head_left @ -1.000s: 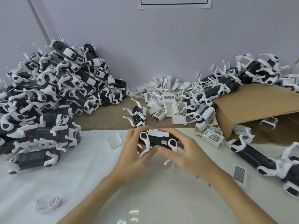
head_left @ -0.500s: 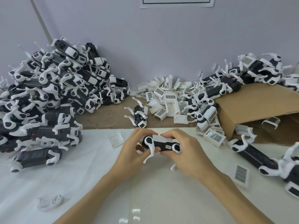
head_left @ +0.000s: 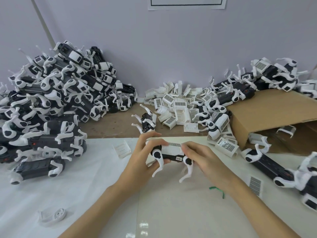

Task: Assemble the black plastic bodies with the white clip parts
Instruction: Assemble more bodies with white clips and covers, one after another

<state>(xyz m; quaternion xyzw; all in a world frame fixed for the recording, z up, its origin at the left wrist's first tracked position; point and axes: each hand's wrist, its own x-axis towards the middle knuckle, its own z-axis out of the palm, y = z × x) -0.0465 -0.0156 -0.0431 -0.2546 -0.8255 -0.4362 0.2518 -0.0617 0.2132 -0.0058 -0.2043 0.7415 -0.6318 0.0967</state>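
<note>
Nearest me, a loose white ring-shaped plastic part (head_left: 53, 215) lies on the white sheet covering the worktop (head_left: 89, 186), and a small green twist of wire (head_left: 217, 191) sits to the right. Just beyond, I have both hands on one black plastic body with white curved legs (head_left: 171, 158) — my left hand (head_left: 143, 161) is wrapped round its left end, my right hand (head_left: 200, 158) closed on its right end, fingers pressing a white ribbed clip part (head_left: 173, 147) onto its top. The body is held just above the sheet, centre of view. A spare white clip (head_left: 121, 148) lies left of it. Farther back, a heap of loose white clip parts (head_left: 176, 105) lies against the wall, a tall pile of finished black-and-white units (head_left: 56, 100) rises at left, and a brown cardboard box (head_left: 274, 110) stands at right — more units on and around it.
</note>
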